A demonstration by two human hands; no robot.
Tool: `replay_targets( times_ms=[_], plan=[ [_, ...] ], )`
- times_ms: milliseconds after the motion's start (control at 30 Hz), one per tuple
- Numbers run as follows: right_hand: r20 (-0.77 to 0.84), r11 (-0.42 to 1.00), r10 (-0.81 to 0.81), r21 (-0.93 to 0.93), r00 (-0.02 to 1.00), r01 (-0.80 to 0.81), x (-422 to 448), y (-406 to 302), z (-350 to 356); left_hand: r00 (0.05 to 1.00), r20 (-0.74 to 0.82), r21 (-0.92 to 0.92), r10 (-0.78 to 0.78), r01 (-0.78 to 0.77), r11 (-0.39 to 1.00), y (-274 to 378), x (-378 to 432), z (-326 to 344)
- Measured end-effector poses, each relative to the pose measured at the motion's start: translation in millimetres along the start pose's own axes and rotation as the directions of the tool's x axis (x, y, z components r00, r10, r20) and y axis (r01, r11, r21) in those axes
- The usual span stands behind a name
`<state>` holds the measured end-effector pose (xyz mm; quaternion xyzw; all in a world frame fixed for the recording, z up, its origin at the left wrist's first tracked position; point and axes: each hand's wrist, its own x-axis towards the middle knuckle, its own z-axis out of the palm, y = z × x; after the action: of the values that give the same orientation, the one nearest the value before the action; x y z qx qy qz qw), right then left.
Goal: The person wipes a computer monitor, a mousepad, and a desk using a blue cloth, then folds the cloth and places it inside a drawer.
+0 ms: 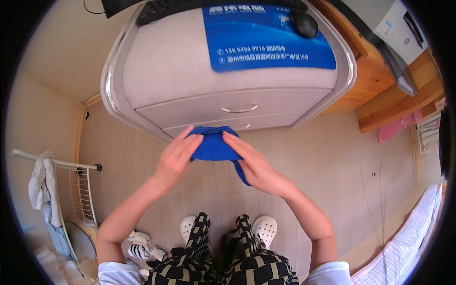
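Observation:
A piece of blue cloth (215, 148) is stretched between my two hands in front of my body, above the floor. My left hand (178, 153) grips its left side, with the thumb lying on top near the upper edge. On the other side my right hand (251, 160) holds the right edge, its fingers pointing up and inward. A narrow end of the cloth hangs down beside the right palm. Some fingertips are hidden behind the fabric.
Ahead stands a pale desk (164, 60) with drawers, bearing a blue mat (249, 39), a black mouse (305, 25) and a keyboard (164, 12). A white rack (82, 192) with draped clothes is on the left. Several socks (139, 251) lie near my feet. A checked cloth (402, 245) lies at right.

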<state>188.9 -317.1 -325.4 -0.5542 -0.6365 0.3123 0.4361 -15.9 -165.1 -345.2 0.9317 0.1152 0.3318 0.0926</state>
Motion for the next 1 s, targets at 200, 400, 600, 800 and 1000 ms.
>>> replay_targets(
  times_ms=[200,400,600,800,1000],
  plan=[
    [-0.212,0.879,-0.226,-0.466,0.951,0.105,5,-27,-37,0.960,-0.143,0.112,0.240,-0.225,0.968,23,63,-4],
    [-0.140,0.690,-0.211,-0.722,0.967,0.046,11,22,-34,0.945,-0.061,0.389,0.321,-0.274,0.879,6,63,52],
    [-0.178,0.673,-0.214,-0.739,0.961,0.013,12,36,-27,0.972,-0.022,0.346,0.234,-0.212,0.914,18,63,56],
    [-0.210,0.683,-0.240,-0.730,0.948,0.011,24,23,-33,0.987,-0.020,0.239,0.160,-0.150,0.959,26,71,54],
    [-0.179,0.711,-0.230,-0.702,0.956,0.040,27,18,-39,0.994,-0.029,0.189,0.108,-0.100,0.977,31,71,56]
  ],
)
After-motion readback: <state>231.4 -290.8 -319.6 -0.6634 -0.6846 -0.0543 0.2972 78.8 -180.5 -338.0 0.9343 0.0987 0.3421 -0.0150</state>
